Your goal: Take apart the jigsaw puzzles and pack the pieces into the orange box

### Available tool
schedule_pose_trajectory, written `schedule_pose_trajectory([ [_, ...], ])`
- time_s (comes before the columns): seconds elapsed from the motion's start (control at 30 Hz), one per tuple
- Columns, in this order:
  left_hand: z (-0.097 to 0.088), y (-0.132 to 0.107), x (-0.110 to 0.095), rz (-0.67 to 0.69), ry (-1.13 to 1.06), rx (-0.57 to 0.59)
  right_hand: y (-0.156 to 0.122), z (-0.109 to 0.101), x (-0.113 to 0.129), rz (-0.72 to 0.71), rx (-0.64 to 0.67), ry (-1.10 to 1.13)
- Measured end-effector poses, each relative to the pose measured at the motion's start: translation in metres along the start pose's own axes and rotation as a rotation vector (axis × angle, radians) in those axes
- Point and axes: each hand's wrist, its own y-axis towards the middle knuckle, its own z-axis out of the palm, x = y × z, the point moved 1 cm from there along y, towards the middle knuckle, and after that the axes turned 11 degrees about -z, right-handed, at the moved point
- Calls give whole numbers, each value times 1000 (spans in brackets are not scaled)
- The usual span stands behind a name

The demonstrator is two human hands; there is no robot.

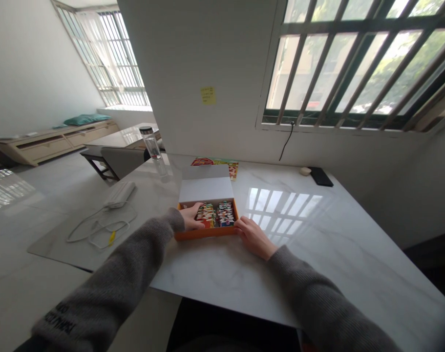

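An orange-rimmed cardboard box (pixel 206 232) lies on the table with its white-lined lid (pixel 206 188) raised at the back. Two rows of thin, colourful pieces, perhaps cards, stand packed inside: a left row (pixel 207 215) and a right row (pixel 225 213). My left hand (pixel 191 216) reaches over the box's left side, its thumb and fingers closed about the left row. The fingertips there are partly hidden. At the front right corner, my right hand (pixel 249 234) grips the box wall with bent fingers.
Behind the lid lies a colourful printed sheet (pixel 234 170). Left on the marble table (pixel 281 274) are a glass bottle (pixel 151 144), a white power strip (pixel 119 194) and a looped white cable (pixel 94 232). A black phone (pixel 320 176) and a small pale object (pixel 305 171) lie back right.
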Motion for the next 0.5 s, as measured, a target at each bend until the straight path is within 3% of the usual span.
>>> schedule_pose_trajectory([
  [0.1,-2,2,-3,12,-37,100,1,-1,1,-6,-4,1],
  [0.3,-3,-4,-8,61,107,-115,0,-2,2,-6,-25,10],
  [0.5,-9,-19,4,-8,222,-80,0,-1,1,3,-17,16],
])
